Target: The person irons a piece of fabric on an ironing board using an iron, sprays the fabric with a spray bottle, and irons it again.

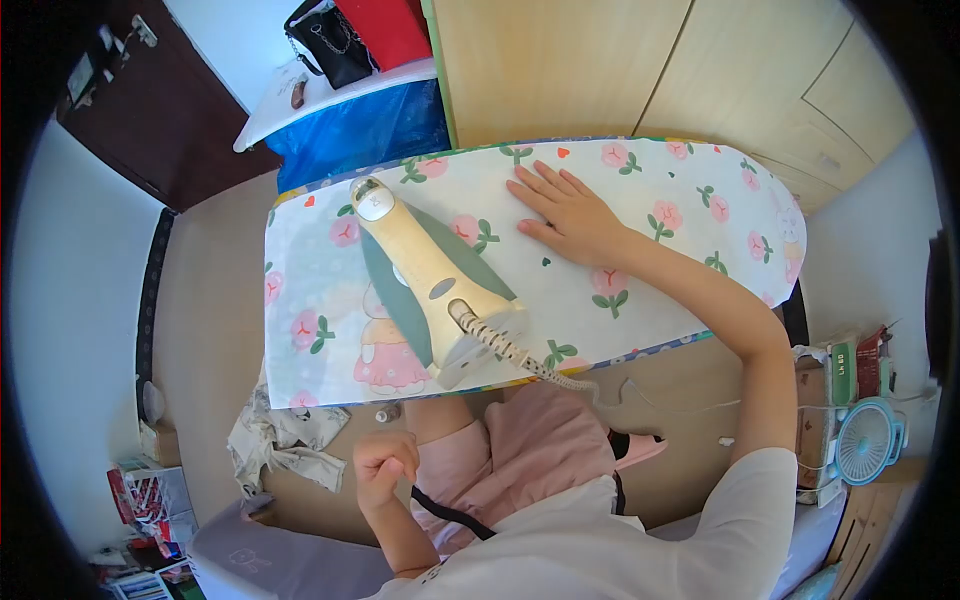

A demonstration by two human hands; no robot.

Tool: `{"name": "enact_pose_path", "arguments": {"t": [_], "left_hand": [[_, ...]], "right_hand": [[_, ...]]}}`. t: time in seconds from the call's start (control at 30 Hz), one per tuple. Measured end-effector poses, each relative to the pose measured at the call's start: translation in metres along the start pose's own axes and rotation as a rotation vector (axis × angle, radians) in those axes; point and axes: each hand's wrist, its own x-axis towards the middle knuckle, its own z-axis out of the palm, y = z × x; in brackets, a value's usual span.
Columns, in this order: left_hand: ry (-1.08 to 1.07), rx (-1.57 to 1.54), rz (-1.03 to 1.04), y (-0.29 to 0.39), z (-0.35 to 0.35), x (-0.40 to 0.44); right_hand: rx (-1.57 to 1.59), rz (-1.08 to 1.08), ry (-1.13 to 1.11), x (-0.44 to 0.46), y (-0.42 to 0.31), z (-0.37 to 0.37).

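Note:
A cream and grey-green iron (pixel 430 270) rests on white cloth (pixel 580 320) printed with pink flowers and rabbits. Its nose points to the far left, and a striped cord (pixel 500 345) leaves its heel toward the right. The cloth covers most of an ironing board (pixel 660 349), whose patterned edge peeks out. My right hand (pixel 570 213) lies flat on the cloth right of the iron, fingers spread and apart from it. Above my lap, short of the board's near edge, my left hand (pixel 387 466) is curled into a loose fist with nothing visible in it. Neither hand touches the iron.
Wooden cabinets (pixel 560 70) stand right behind the board. A crumpled garment (pixel 290 440) lies on the floor at left, with a small bottle (pixel 387 412) nearby. At right is a blue fan (pixel 867 442). A black bag (pixel 335 45) sits on a covered surface at the back.

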Motion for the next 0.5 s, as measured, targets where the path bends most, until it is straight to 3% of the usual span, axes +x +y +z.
{"name": "enact_pose_path", "arguments": {"t": [0.5], "left_hand": [[0.010,0.032,-0.053,-0.001,0.002,-0.011]], "right_hand": [[-0.052,0.101,0.061,-0.016,0.031,-0.005]]}}
